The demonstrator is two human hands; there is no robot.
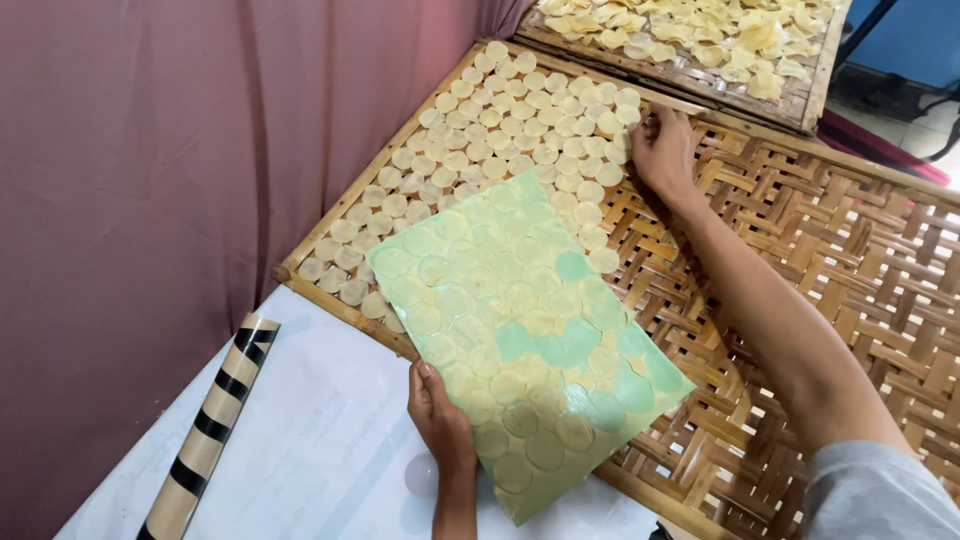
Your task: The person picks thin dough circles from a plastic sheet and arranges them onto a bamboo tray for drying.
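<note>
— What's being handled at the bench?

— A flat green rectangular board [530,340], covered edge to edge with thin, pale round wafers pressed onto its surface. It lies tilted across the near corner of a large woven bamboo drying tray [850,260], its lower end reaching out over a white sheet-covered table [320,440].

— Who has hold of it?

— The person's left hand [440,425] grips the board's near-left edge, thumb on top, fingers curled under and clamped on the rim. The right hand [662,148] is well away from the board, out at the far side of the tray, fingers drawn together and pinched at one pale round wafer at the edge of the laid-out rows [500,130].

— And those rows?

— Small cream discs set close together in lines, filling the tray's left and far part, running under the board's upper end. The right part of the tray is bare lattice.

— Anything else around?

— A second bamboo tray [690,50] beyond the first, heaped with curled yellowish dried chips. A cardboard tube with black stripes [215,415] lies on the white table, left of the gripping hand. A mauve curtain [150,180] hangs along the left. A grey sleeve [875,495] shows on the right arm.
</note>
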